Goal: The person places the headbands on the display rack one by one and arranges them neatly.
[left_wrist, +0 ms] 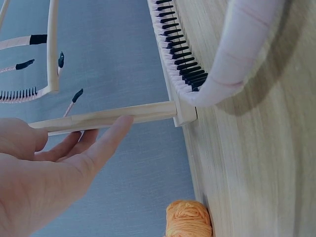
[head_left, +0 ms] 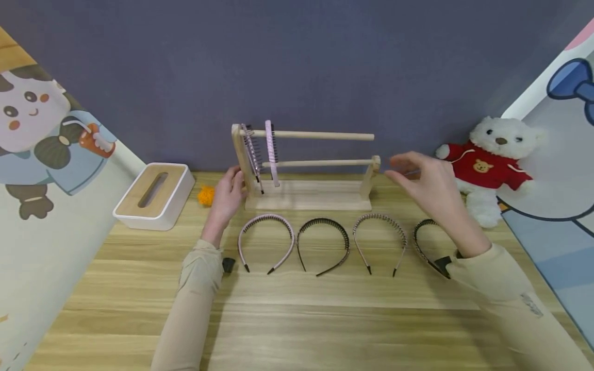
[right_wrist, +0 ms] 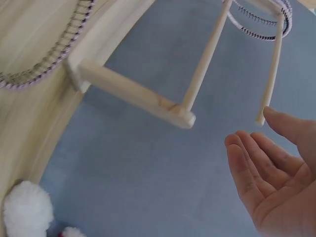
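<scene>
A wooden headband rack (head_left: 320, 196) stands against the back wall, with two horizontal rods. Near its left end hang a pale pink headband (head_left: 271, 159) and a second toothed headband (head_left: 251, 149). My left hand (head_left: 228, 193) grips the rack's left upright (left_wrist: 148, 111), thumb on one side and fingers behind it. At the other end, my right hand (head_left: 424, 178) is raised beside the rods, holding nothing. Its fingers are relaxed, and the free tip of the upper rod (right_wrist: 260, 120) lies close to its thumb in the right wrist view.
In front of the rack lie a pink headband (head_left: 266, 217), a black headband (head_left: 323, 221), a toothed pinkish headband (head_left: 380, 216) and a dark headband (head_left: 423, 222). A tissue box (head_left: 174, 201) and orange yarn ball (head_left: 206, 196) are left; a white teddy bear (head_left: 486, 170) sits right.
</scene>
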A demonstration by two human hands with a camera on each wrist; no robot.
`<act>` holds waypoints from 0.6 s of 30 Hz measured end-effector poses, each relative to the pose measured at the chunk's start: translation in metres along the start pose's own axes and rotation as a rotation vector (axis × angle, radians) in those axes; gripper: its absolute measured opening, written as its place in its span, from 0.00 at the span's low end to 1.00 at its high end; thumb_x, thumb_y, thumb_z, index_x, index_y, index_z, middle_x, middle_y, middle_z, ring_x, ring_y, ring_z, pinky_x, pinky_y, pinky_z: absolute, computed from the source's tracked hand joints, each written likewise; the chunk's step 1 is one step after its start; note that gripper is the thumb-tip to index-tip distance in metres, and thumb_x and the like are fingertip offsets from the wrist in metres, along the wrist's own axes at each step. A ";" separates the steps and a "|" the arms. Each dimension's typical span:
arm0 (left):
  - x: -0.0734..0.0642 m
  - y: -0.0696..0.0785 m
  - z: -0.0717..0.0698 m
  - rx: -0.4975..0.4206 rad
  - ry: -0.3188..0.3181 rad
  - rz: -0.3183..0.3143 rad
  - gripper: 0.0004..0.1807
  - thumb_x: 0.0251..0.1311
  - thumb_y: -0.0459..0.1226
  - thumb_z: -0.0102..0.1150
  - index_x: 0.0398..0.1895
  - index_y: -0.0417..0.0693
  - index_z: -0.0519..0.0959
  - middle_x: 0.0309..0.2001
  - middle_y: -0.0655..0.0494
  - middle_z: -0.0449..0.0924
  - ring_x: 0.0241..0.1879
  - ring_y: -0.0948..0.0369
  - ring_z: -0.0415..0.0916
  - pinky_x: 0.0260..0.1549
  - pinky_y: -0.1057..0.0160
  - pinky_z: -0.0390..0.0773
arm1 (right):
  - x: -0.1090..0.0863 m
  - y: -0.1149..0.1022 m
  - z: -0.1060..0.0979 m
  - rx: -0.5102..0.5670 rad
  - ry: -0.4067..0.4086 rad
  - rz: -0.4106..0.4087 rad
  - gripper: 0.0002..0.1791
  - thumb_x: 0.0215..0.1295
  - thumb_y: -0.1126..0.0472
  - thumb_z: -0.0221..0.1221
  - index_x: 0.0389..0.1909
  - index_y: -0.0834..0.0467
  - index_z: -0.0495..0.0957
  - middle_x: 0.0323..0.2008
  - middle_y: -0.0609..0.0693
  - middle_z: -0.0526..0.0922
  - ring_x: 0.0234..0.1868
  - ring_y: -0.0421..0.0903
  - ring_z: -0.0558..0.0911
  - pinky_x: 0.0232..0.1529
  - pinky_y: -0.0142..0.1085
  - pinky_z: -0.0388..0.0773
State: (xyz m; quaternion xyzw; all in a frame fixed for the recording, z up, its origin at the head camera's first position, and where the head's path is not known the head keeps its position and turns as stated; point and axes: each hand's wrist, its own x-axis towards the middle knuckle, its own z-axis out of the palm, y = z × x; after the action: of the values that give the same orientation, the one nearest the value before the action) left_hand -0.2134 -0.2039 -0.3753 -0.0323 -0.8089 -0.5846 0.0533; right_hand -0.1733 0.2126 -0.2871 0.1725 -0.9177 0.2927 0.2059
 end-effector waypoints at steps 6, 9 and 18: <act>-0.001 0.001 -0.001 0.001 -0.010 -0.006 0.29 0.89 0.42 0.35 0.82 0.34 0.59 0.77 0.31 0.62 0.73 0.36 0.68 0.68 0.44 0.79 | -0.012 0.020 -0.002 -0.009 -0.006 0.028 0.15 0.71 0.64 0.72 0.53 0.69 0.86 0.44 0.68 0.89 0.39 0.65 0.90 0.40 0.31 0.90; -0.001 0.001 -0.001 0.006 -0.010 -0.002 0.29 0.89 0.42 0.35 0.82 0.33 0.59 0.77 0.30 0.63 0.72 0.36 0.69 0.67 0.44 0.79 | -0.017 0.029 -0.004 -0.019 -0.004 0.035 0.14 0.70 0.66 0.73 0.52 0.69 0.86 0.44 0.67 0.89 0.39 0.64 0.90 0.38 0.10 0.75; 0.002 -0.003 -0.001 0.005 -0.002 0.006 0.29 0.89 0.42 0.35 0.82 0.32 0.59 0.76 0.29 0.63 0.72 0.36 0.69 0.66 0.44 0.80 | -0.036 0.061 -0.011 -0.069 -0.042 0.063 0.15 0.69 0.65 0.73 0.51 0.69 0.86 0.44 0.68 0.89 0.37 0.66 0.90 0.33 0.06 0.66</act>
State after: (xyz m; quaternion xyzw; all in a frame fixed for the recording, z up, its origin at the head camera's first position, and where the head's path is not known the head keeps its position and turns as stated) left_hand -0.2153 -0.2054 -0.3775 -0.0350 -0.8103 -0.5824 0.0541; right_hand -0.1664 0.2732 -0.3241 0.1422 -0.9363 0.2635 0.1832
